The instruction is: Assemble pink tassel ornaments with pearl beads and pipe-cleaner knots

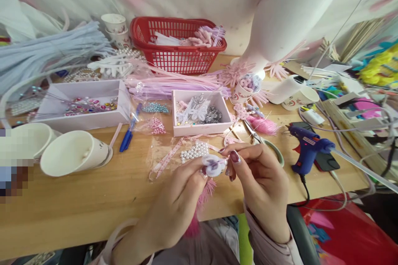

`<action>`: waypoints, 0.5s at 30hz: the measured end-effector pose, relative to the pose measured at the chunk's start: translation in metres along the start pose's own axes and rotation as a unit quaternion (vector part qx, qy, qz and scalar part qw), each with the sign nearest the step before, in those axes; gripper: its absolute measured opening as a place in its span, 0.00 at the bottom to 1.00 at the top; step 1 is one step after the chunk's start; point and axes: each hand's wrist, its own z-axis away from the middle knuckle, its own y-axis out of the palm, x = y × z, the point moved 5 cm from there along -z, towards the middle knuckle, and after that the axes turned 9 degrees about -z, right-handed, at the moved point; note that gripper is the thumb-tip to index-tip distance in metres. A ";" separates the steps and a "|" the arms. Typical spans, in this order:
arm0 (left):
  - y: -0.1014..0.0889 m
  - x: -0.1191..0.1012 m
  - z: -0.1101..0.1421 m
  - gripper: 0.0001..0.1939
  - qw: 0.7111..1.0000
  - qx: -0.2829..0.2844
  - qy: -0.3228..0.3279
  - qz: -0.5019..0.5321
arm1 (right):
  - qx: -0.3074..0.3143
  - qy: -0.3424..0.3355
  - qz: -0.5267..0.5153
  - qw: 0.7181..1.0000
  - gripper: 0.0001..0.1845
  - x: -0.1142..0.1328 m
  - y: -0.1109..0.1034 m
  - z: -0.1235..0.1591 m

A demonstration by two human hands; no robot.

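Observation:
Between my two hands, above the table's front edge, is a small white and lilac fluffy flower-like piece (214, 166). My left hand (177, 198) pinches it between thumb and fingers. Just to its right, my right hand (258, 186) is closed in a pinch at the flower piece's right edge; what lies between those fingertips is too small to make out. A pink tassel (199, 211) hangs below, partly hidden by my left hand. Right behind the hands lie a bag of white pearl beads (194, 151) and scissors (259, 136) with pale green handles, partly covered by my right hand.
A blue glue gun (311, 145) with its cord stands at right beside a dark phone (326, 160). Bead boxes (124, 107) (202, 130), paper cups (74, 153) and a blue pen (127, 138) are at left and centre. Behind them sits a red basket (180, 60).

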 end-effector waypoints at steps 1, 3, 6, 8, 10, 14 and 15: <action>-0.001 -0.003 0.001 0.16 1.000 -0.001 0.021 -0.009 | -0.001 0.005 -0.004 1.000 0.07 0.000 0.000 0.002; -0.001 -0.013 0.001 0.18 0.997 0.020 0.067 -0.025 | -0.005 0.019 -0.016 1.000 0.06 0.000 0.000 0.007; -0.002 -0.025 -0.001 0.18 0.992 0.038 0.114 -0.046 | -0.010 0.029 -0.036 0.999 0.07 -0.001 0.000 0.015; -0.003 -0.028 -0.001 0.18 0.990 0.037 0.126 -0.052 | -0.014 0.021 -0.042 0.999 0.07 -0.001 0.000 0.018; -0.002 -0.028 0.000 0.18 0.989 0.038 0.131 -0.050 | -0.021 0.007 -0.046 0.999 0.06 0.000 0.001 0.020; 0.000 -0.024 0.003 0.18 0.992 0.049 0.115 -0.024 | -0.031 -0.019 -0.054 0.998 0.08 0.002 0.002 0.021; 0.000 -0.024 0.003 0.18 0.993 0.051 0.105 -0.014 | -0.032 -0.022 -0.055 0.998 0.08 0.002 0.003 0.021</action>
